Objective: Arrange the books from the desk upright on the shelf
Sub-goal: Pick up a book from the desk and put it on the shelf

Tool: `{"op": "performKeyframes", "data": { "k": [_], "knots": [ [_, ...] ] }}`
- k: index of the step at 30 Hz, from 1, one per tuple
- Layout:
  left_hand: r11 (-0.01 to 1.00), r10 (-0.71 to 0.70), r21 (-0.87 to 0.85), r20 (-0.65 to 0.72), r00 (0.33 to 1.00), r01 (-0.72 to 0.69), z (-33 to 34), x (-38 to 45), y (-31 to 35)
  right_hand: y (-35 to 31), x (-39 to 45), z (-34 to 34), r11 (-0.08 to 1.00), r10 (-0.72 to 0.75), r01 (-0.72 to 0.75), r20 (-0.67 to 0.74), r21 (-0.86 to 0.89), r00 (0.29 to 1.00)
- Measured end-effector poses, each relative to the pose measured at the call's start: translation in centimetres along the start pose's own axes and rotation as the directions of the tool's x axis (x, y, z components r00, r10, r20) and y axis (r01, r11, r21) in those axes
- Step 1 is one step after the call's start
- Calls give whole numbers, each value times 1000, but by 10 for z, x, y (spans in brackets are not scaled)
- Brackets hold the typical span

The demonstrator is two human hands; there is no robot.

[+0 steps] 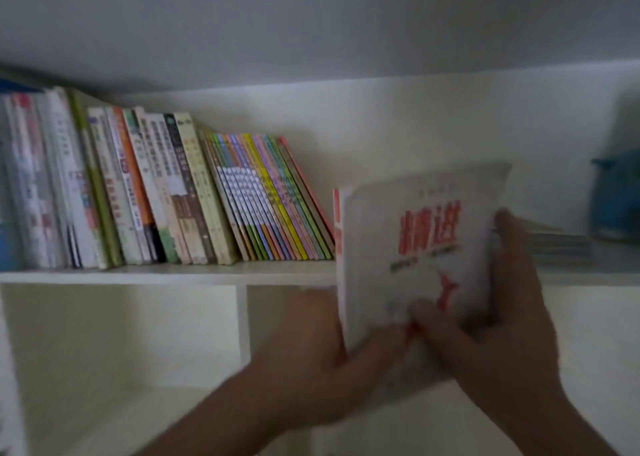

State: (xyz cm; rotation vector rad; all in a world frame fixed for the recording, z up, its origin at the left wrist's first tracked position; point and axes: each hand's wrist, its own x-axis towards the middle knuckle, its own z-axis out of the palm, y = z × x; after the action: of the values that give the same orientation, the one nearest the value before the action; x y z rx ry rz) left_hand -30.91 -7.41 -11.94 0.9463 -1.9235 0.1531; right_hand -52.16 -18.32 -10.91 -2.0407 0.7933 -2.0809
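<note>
Books [166,192] lean in a row at the shelf's [173,277] left end, and beside them we hold a white book [415,247] upright at its front edge, left hand [311,355] and right hand [498,317] gripping it.

White red-lettered book [415,247] upright, shelf-front.

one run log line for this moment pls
step: shelving | held: white book with red title, both hands | left hand: grip low on spine side | right hand: grip right edge | row of books: leaning left | shelf
</note>
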Motion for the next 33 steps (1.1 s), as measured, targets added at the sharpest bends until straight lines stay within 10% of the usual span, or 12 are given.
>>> {"op": "performKeyframes", "data": {
  "k": [5,9,22,28,33],
  "knots": [
    [981,-154,79,-221,963,175,-44,89,-42,-47,34,74,952,-51,125,256,-280,965],
    [967,-250,7,-189,950,255,-35,99,-70,-48,37,106,990,104,-8,674,-143,731],
    [906,-239,296,-229,944,301,-46,80,-92,-14,79,137,948,242,29,781,-315,575],
    [807,-184,523,-219,958,275,-33,81,-94,-13,77,139,900,291,93,745,-426,600],
    [855,70,517,-196,978,42,-21,61,-89,-27,38,107,815,111,294,632,-500,767]
  ]
}}
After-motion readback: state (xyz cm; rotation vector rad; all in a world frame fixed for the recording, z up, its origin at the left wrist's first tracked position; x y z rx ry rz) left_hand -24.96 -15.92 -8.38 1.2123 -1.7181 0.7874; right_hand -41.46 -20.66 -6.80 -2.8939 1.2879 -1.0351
